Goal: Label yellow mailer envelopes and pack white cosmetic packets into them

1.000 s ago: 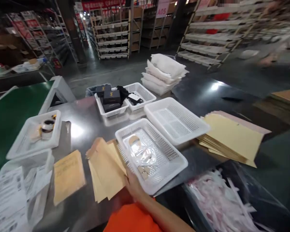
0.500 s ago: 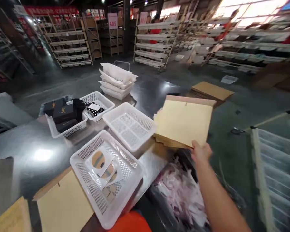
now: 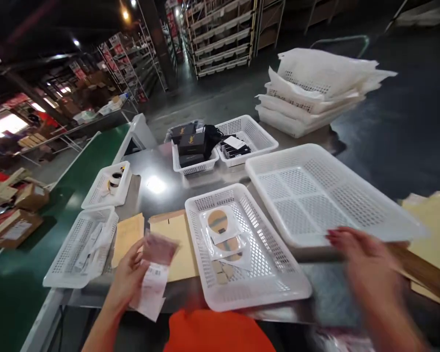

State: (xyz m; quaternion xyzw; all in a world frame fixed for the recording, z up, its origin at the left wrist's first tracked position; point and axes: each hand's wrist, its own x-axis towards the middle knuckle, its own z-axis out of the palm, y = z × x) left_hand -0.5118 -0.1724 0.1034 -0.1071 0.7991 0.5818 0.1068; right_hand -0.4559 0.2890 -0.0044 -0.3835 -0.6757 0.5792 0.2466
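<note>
My left hand (image 3: 130, 271) is closed on a small plastic packet (image 3: 160, 248) with a dark pinkish film and a white printed label hanging below. It hovers over the table's front edge, by a pale yellow cardboard mailer (image 3: 178, 244) and a smaller yellow envelope (image 3: 128, 234). Motion smears my right hand (image 3: 370, 269), its fingertips at the front rim of a white mesh basket (image 3: 297, 240); whether they touch is unclear. Between my hands stands another white basket (image 3: 256, 293), holding clear packets with round tan pieces (image 3: 217, 221).
Baskets with black boxes (image 3: 192, 144) and black packages (image 3: 234, 146) stand farther back, left of stacked lined baskets (image 3: 315, 93). Two small white baskets (image 3: 82, 244) (image 3: 106, 186) line the left side, beside a green conveyor (image 3: 84, 166). Yellow mailers (image 3: 434, 220) lie far right.
The view has swung left. My right hand has let go of the pale yellow mailer at the right and moved to the basket. My left hand has come into view holding the packet.
</note>
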